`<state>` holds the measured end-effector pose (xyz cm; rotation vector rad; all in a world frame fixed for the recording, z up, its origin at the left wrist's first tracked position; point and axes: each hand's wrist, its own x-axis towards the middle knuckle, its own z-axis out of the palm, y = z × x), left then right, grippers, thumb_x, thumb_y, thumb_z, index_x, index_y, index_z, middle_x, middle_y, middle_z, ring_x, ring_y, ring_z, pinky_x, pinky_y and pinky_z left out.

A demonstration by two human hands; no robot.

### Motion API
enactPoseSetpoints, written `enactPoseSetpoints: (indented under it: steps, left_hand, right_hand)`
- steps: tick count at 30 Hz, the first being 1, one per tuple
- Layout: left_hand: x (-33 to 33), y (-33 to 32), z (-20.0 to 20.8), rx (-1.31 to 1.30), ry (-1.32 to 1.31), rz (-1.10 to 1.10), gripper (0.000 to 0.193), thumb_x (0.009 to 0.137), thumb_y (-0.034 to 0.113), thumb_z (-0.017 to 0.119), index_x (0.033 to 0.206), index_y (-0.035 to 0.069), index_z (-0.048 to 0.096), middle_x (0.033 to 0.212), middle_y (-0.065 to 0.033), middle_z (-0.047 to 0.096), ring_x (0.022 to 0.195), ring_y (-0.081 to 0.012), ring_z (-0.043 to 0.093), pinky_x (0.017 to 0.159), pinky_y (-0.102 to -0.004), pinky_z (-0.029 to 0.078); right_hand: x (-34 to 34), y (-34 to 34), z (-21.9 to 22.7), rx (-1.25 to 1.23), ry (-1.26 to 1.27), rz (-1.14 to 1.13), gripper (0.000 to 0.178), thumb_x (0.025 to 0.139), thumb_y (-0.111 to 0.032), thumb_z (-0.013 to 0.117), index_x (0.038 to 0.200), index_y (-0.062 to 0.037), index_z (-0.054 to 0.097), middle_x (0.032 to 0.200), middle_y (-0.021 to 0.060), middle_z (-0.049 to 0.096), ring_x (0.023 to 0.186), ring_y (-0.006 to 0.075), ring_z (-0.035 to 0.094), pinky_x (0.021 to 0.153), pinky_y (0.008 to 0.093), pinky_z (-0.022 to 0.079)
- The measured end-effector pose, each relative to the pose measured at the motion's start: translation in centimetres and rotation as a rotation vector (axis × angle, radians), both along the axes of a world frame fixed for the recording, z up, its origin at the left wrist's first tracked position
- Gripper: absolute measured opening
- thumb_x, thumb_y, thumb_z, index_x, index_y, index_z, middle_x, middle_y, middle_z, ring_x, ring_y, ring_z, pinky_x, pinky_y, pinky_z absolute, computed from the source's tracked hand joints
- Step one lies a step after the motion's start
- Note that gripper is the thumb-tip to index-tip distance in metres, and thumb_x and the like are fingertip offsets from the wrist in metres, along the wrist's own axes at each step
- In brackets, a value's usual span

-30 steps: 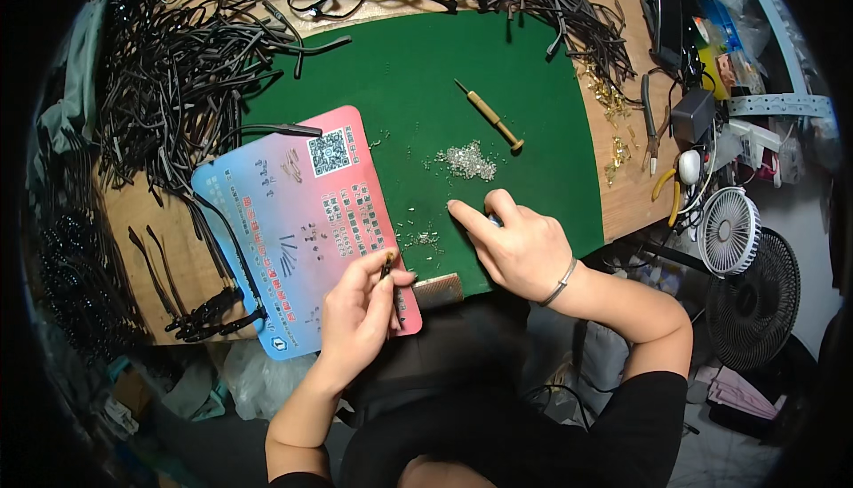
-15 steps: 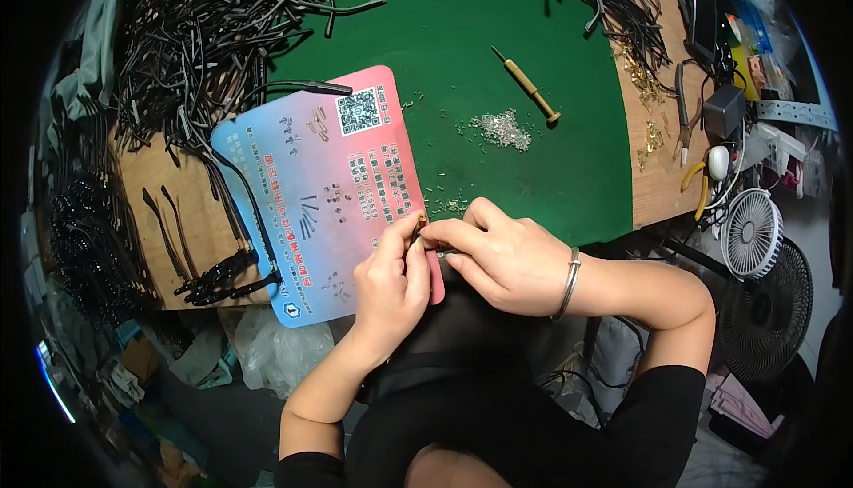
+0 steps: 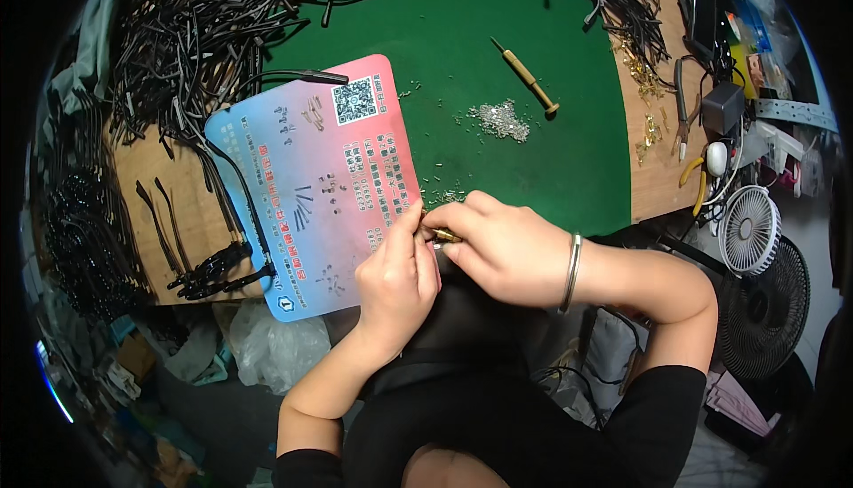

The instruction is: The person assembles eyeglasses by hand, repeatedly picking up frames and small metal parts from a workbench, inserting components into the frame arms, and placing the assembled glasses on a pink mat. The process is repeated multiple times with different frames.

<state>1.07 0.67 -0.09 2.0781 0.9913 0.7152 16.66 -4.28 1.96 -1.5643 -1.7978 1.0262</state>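
- Pinching a mostly hidden small part in left hand, over the lower-right edge of the pink-and-blue card; cannot tell its kind.
- Gripping a brass-coloured piece in right hand, with thumb and fingers closed, just beside left fingertips.
- Could slip out of line from uneven pressure or a too-small hold.
- If dropped, could miss the table, given work so near its front edge.
- Could scatter loose metal bits just beyond fingertips with a stray knuckle.
- Farther out, on green mat: could mix those with silvery pile, or roll brass-coloured screwdriver, by a careless right-hand reach.
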Motion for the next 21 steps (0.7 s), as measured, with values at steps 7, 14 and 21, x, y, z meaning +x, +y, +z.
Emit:
enactPoseSetpoints:
  steps: [7,14,21]
  left_hand:
    - [-0.3,0.7,0.6,-0.099,0.026,-0.022,0.024,0.084,-0.004,0.051,0.107,-0.004,0.057,0.077,-0.0174,0.066,0.069,-0.0260,0.067,0.059,-0.0324,0.053]
    - [-0.4,1.1,0.7,-0.158,-0.006,-0.047,0.024,0.084,-0.004,0.050,0.107,-0.005,0.056,0.079,-0.0182,0.065,0.071,-0.0267,0.067,0.061,-0.0327,0.053]
    - [-0.6,1.1,0.8,-0.230,0.012,-0.032,0.024,0.084,-0.003,0.052,0.107,-0.004,0.057,0.084,-0.0177,0.066,0.075,-0.0233,0.067,0.066,-0.0302,0.051]
  right_hand:
    - [1.6,2.8,3.3,-0.953,0.678,-0.115,0.036,0.094,-0.016,0.039,0.127,-0.0028,0.042,0.080,0.0020,0.052,0.053,0.0060,0.050,0.044,0.0211,0.043]
    - [1.7,2.9,2.7,-0.969,0.734,-0.114,0.032,0.094,-0.016,0.039,0.123,-0.0031,0.043,0.079,0.0014,0.051,0.051,0.0056,0.049,0.042,0.0205,0.042]
    - [1.4,3.1,2.8,-0.957,0.682,-0.104,0.029,0.095,-0.019,0.041,0.119,-0.0028,0.045,0.079,0.0008,0.051,0.051,0.0055,0.048,0.041,0.0208,0.041]
